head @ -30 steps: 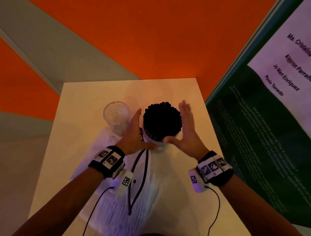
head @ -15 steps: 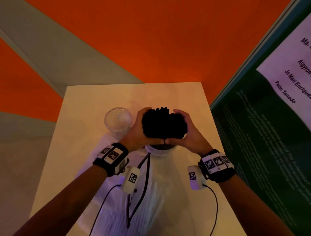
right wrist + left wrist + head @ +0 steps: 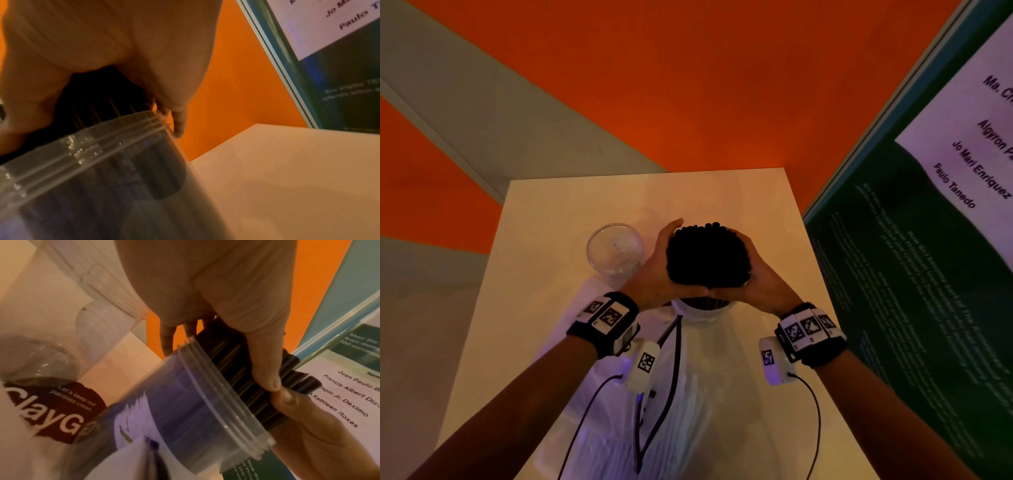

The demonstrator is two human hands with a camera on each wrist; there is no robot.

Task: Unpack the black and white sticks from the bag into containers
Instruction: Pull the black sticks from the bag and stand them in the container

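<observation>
A thick bundle of black sticks (image 3: 707, 262) stands upright in a clear plastic container (image 3: 702, 310) near the middle of the table. My left hand (image 3: 659, 274) and right hand (image 3: 760, 277) wrap around the bundle just above the container's rim, thumbs meeting at the front. The left wrist view shows the sticks (image 3: 242, 369) rising out of the ridged rim (image 3: 216, 392). In the right wrist view the sticks (image 3: 98, 104) show dark through the container wall (image 3: 102, 178). A second clear container (image 3: 614, 251), empty, stands to the left. White sticks lie in the bag (image 3: 681, 425) in front of me.
The table (image 3: 571, 212) is pale and small, with its far edge against an orange wall. A dark green poster board (image 3: 914, 274) stands close along the right edge. Wrist camera cables trail over the bag. A printed label (image 3: 61, 410) lies beside the empty container.
Both hands, flat and apart beside the bundle a second ago, have closed around the black sticks and now squeeze them together above the container.
</observation>
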